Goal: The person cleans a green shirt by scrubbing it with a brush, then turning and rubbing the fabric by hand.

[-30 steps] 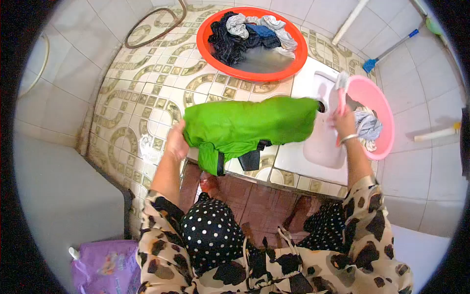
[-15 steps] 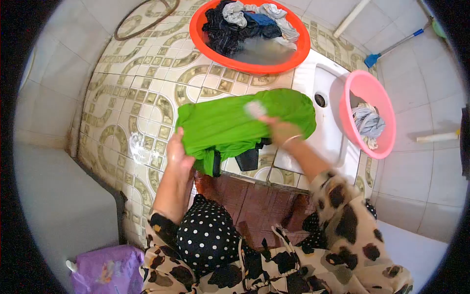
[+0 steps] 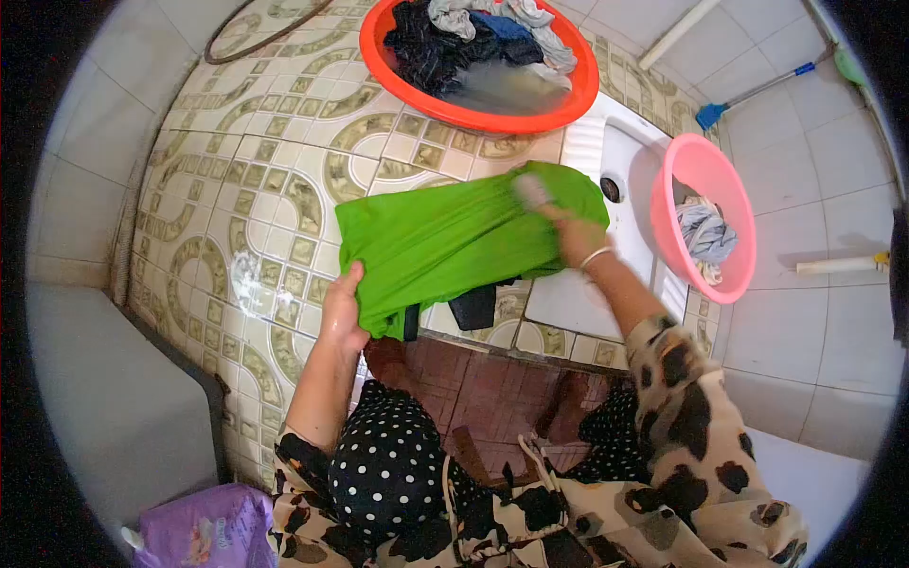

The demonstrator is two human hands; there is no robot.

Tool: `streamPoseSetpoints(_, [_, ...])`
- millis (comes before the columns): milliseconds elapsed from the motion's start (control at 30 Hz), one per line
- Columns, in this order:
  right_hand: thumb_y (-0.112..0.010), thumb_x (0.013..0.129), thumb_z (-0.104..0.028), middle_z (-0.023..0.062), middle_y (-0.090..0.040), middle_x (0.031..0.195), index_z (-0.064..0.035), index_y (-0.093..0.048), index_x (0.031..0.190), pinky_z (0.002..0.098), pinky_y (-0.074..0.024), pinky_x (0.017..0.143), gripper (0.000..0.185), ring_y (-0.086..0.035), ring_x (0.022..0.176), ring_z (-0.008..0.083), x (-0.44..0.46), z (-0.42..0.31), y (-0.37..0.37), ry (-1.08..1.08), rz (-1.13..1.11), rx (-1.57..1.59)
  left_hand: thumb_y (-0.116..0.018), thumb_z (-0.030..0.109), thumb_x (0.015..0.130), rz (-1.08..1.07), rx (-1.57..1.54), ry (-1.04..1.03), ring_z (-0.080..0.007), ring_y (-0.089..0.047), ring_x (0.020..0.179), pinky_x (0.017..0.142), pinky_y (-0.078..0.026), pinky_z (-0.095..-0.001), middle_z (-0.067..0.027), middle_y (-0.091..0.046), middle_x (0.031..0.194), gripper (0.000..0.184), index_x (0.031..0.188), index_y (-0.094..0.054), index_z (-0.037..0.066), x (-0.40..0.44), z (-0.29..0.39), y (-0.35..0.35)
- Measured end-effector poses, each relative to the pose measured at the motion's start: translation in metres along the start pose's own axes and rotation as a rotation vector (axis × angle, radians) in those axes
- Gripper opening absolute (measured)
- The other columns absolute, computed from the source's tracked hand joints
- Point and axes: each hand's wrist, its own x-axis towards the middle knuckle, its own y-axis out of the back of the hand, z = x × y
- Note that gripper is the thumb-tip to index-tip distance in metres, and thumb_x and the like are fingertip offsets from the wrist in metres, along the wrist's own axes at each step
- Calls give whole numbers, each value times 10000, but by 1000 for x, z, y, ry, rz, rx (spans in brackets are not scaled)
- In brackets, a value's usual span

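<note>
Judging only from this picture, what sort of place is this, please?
Probably a bathroom, used here for laundry: a squat toilet is set among patterned tiles, and a red basin and a pink basin both hold clothes.

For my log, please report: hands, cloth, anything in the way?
Left hand gripping edge of green cloth. Right hand holding brush over it. Cloth spread out; nothing visibly blocking.

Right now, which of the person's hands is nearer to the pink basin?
Right. The right hand is at the end of the green cloth toward the pink basin; the left hand holds the opposite end.
</note>
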Motion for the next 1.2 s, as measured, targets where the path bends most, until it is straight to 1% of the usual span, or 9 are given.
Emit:
streamPoseSetpoints(267, [-375, 822, -178, 161, -607, 855, -252, -406, 1198, 422, -484, 649, 384, -605, 744, 318, -33, -154, -9, 178, -311, -108, -494, 285, 849, -11, 192, 43, -238, -556, 907, 769, -471, -382, -143, -534, 1055, 431, 1131, -413, -30, 16, -20, 0])
streamPoseSetpoints(433, [-465, 776, -109, 144, -604, 933, -251, -331, 1264, 357, -489, 692, 525, -611, 795, 271, 15, 7, 24, 113, -54, 193, -495, 247, 848, 34, 91, -171, -225, -563, 904, 763, -475, -382, -136, -554, 1031, 380, 1100, -445, -33, -24, 9, -6])
streamPoseSetpoints(500, [-487, 757, -81, 137, -576, 1012, -266, -305, 1278, 365, -489, 691, 582, -612, 802, 265, 25, 46, 38, -215, -199, -196, -492, 213, 850, 24, 149, -118, -218, -567, 902, 777, -470, -363, -129, -562, 1024, 337, 1082, -469, -30, -19, 6, -5])
streamPoseSetpoints(600, [-501, 758, -230, 163, -609, 867, -274, -424, 1187, 412, -485, 642, 437, -605, 774, 299, 3, -40, 32, 0, 22, 31, -490, 159, 847, -56, 202, 11, -196, -561, 915, 804, -454, -322, -111, -565, 1028, 305, 1091, -473, -23, 1, -10, -7])
streamPoseSetpoints(633, [-447, 739, -51, 185, -588, 908, -296, -369, 1233, 411, -487, 619, 557, -608, 754, 310, -3, -73, 9, 57, -46, -16, -490, 159, 847, -53, 201, 13, -196, -561, 915, 804, -454, -322, -111, -565, 1028, 305, 1091, -473, -23, 5, -13, -5])
streamPoseSetpoints(767, [-477, 727, -94, 168, -609, 810, -274, -392, 1218, 406, -490, 609, 530, -610, 730, 299, -15, -122, -21, 225, -371, -153, -513, 152, 828, -27, 221, -43, -191, -551, 937, 822, -442, -315, -103, -556, 1056, 317, 1091, -481, -22, -23, -7, 2])
streamPoseSetpoints(933, [-422, 797, -114, 197, -595, 834, -150, -483, 1081, 435, -457, 622, 293, -592, 733, 337, 9, 70, 18, -181, -77, -157, -555, 171, 806, -16, 352, 1, -155, -550, 914, 788, -435, -264, -82, -586, 1003, 306, 1059, -539, 1, -47, -28, 36])
streamPoseSetpoints(1067, [-493, 796, -323, 211, -588, 798, -15, -520, 831, 447, -442, 645, 311, -570, 731, 376, -2, 42, 27, -203, 252, 81, -587, 229, 792, -187, 1147, 40, -103, -545, 744, 694, -435, -234, -41, -616, 840, 289, 942, -599, -18, -25, 6, 15])
streamPoseSetpoints(1200, [-636, 689, -318, 193, -567, 728, -9, -502, 800, 443, -432, 635, 354, -554, 703, 384, 16, 52, -3, -365, 619, 321, -605, 248, 778, 19, 999, -106, -112, -543, 702, 636, -440, -258, -63, -613, 785, 307, 887, -608, -39, -15, 29, -16])
